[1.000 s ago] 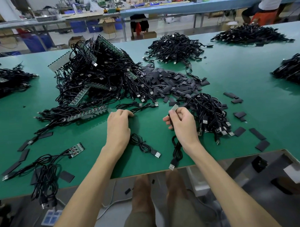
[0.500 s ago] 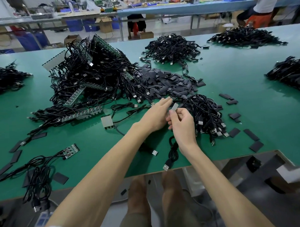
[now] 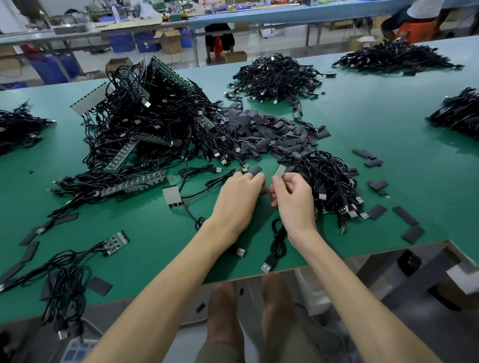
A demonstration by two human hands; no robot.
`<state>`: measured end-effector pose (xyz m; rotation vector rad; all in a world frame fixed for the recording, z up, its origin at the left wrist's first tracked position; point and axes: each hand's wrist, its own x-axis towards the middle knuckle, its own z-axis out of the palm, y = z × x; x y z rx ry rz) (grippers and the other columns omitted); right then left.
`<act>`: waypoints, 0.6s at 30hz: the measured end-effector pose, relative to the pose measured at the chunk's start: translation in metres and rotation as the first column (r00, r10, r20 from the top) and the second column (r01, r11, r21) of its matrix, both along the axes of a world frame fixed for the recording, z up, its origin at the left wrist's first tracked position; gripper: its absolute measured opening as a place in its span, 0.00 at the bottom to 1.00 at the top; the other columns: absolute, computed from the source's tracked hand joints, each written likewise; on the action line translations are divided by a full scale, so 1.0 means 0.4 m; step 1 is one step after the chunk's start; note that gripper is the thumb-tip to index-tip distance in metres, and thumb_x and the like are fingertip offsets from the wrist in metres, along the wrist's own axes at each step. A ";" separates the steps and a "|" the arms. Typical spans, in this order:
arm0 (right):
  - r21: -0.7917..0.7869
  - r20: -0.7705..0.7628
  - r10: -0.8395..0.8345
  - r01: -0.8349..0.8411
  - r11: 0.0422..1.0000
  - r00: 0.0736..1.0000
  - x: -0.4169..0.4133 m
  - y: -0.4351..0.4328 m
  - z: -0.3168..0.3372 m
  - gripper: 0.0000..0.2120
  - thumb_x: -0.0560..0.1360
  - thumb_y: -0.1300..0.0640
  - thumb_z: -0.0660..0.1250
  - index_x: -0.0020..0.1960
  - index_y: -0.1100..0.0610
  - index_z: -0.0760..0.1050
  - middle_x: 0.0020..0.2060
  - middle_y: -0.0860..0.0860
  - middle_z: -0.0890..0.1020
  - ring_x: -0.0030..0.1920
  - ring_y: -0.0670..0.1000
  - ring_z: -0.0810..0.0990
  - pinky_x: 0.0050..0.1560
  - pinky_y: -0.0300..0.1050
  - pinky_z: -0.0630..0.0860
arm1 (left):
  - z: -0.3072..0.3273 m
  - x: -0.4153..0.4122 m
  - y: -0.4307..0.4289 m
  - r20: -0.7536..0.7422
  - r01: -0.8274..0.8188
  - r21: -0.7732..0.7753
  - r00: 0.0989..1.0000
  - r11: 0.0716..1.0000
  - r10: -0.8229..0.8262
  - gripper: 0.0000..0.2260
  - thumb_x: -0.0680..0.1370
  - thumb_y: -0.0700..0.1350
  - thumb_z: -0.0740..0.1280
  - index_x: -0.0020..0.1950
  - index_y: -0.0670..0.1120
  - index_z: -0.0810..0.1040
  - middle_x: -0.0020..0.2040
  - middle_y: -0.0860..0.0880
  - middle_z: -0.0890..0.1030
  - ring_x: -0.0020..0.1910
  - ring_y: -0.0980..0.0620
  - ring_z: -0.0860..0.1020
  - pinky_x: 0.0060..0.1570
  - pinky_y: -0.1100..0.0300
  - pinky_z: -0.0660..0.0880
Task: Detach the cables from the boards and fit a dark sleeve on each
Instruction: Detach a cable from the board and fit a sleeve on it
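Note:
My right hand (image 3: 293, 198) pinches the pale grey end piece (image 3: 280, 171) of a black cable (image 3: 277, 239). The cable hangs below my wrist, and its USB plug (image 3: 266, 267) lies at the table's front edge. Close beside it on the left, my left hand (image 3: 238, 193) holds a dark sleeve (image 3: 255, 170) at its fingertips, just left of the grey end piece. A heap of loose dark sleeves (image 3: 263, 131) lies behind both hands. The big tangle of cables on board strips (image 3: 149, 119) rises at the back left.
A bundle of cables (image 3: 330, 183) lies right of my right hand, with stray sleeves (image 3: 408, 224) further right. A small grey board piece (image 3: 172, 196) and a green board with cables (image 3: 115, 241) lie to the left. More cable heaps (image 3: 275, 77) sit further back on the green table (image 3: 407, 126).
My left hand left the spot by the board strip, leaving a small grey board piece there, and moved right beside my right hand, where it now holds a dark sleeve. My right hand stayed put.

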<state>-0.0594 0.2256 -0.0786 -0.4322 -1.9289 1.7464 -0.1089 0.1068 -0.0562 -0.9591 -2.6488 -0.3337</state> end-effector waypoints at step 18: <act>0.008 -0.015 0.018 -0.018 1.000 1.000 0.001 -0.002 -0.002 0.05 0.82 0.54 0.65 0.48 0.53 0.77 0.36 0.47 0.84 0.35 0.41 0.80 0.35 0.35 0.76 | -0.009 0.041 -0.014 0.411 -0.296 0.198 0.891 0.934 0.195 0.06 0.81 0.48 0.70 0.48 0.48 0.75 0.49 0.50 0.76 0.53 0.45 0.74 0.51 0.51 0.67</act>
